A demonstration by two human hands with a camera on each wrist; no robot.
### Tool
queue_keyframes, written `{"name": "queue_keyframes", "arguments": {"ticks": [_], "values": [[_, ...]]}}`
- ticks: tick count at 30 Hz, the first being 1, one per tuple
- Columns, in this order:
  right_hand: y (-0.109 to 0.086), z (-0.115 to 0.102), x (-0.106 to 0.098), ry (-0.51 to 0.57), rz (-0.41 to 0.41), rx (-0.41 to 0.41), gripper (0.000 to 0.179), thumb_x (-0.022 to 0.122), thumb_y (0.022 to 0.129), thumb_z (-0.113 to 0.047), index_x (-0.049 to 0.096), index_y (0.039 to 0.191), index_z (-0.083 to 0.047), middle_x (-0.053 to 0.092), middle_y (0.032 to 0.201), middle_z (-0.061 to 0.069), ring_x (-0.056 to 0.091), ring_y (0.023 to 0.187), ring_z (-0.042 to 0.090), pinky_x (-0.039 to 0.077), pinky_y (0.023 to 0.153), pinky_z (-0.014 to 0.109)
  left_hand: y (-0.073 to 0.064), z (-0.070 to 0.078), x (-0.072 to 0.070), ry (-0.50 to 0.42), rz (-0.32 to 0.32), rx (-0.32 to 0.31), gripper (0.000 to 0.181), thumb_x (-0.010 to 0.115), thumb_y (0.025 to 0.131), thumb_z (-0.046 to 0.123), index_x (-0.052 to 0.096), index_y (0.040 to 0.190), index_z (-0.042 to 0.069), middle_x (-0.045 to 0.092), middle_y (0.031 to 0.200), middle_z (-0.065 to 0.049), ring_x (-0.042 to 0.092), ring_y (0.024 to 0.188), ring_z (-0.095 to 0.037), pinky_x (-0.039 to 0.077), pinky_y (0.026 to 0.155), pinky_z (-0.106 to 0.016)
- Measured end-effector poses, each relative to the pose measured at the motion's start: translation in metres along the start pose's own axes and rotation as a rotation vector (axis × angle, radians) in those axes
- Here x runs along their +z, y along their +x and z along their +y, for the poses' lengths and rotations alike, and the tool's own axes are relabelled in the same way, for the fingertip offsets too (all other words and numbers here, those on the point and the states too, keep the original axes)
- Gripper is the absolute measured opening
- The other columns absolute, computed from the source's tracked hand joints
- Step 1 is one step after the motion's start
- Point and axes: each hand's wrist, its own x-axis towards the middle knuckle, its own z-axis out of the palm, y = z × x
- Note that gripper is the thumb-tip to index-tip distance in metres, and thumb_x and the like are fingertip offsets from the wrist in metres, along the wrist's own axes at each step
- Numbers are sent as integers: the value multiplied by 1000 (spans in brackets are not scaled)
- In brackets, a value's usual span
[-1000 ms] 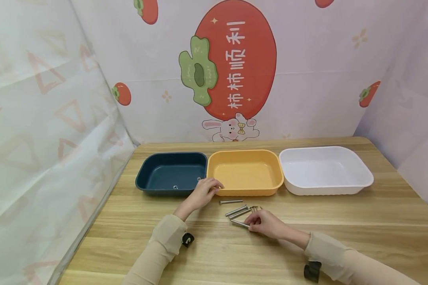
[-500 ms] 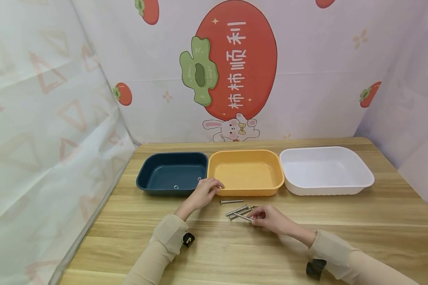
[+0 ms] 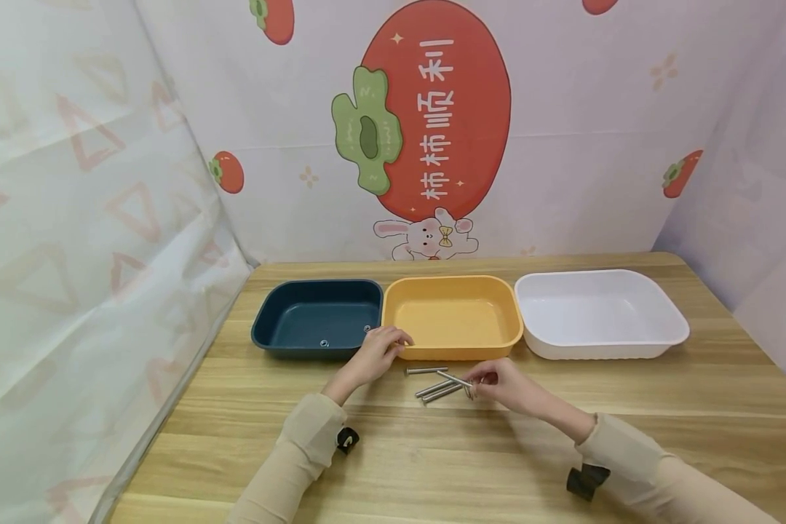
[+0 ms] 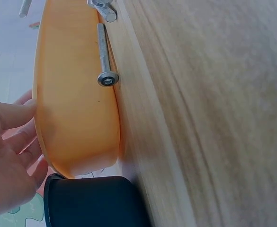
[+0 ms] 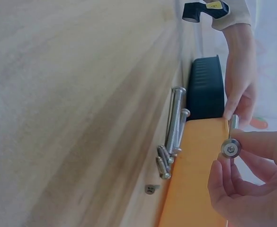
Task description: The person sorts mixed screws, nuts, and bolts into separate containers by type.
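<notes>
Between its thumb and fingers, my right hand (image 3: pixel 503 386) pinches a long silver bolt (image 5: pixel 230 148), its round socket head facing the camera in the right wrist view. The bolt is raised above a small pile of bolts (image 3: pixel 437 391) on the table. One more bolt (image 3: pixel 426 370) lies apart, along the front of the yellow tray (image 4: pixel 76 118). My left hand (image 3: pixel 378 351) rests at that tray's near left corner, fingers relaxed over the rim. In the right wrist view, shorter screws (image 5: pixel 163 163) lie at the end of the pile.
A dark blue tray (image 3: pixel 282 348) stands left of the yellow one, with two small metal ring-like pieces (image 3: pixel 324 343) inside. To the right is a white tray (image 3: pixel 602 349). A printed cloth (image 3: pixel 563 189) hangs behind the wooden table (image 3: pixel 445 473).
My right hand has lifted the bolt off the table beside the pile and moved it up and away from me, above the pile. The left hand has stayed at the tray corner.
</notes>
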Motion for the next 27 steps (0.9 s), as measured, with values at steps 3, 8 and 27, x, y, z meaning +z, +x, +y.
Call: {"name": "queue_keyframes", "arguments": {"ticks": [3,8,27], "values": [[2,-3,-3,-9,12,-3,15,58,78,4,64,92,8,58,69,11,45,56,3,39,48,18,0,1,0,-4,-6,-6,12,53,86,2,60,94,6,58,85,-4,49,82,-19,29,88,-46],[5,-8,-9,-61,46,-14,13,59,78,3,65,90,6,58,70,6,46,59,4,40,52,19,0,1,0,2,-8,-8,12,53,86,2,60,94,7,57,82,-3,49,81,-19,29,89,-45],[23,-13,-32,-140,52,42,15,58,81,0,64,94,4,57,74,3,47,65,11,41,56,21,0,1,1,11,7,-2,11,53,86,1,60,92,7,57,82,-4,50,80,-18,29,88,-45]]}}
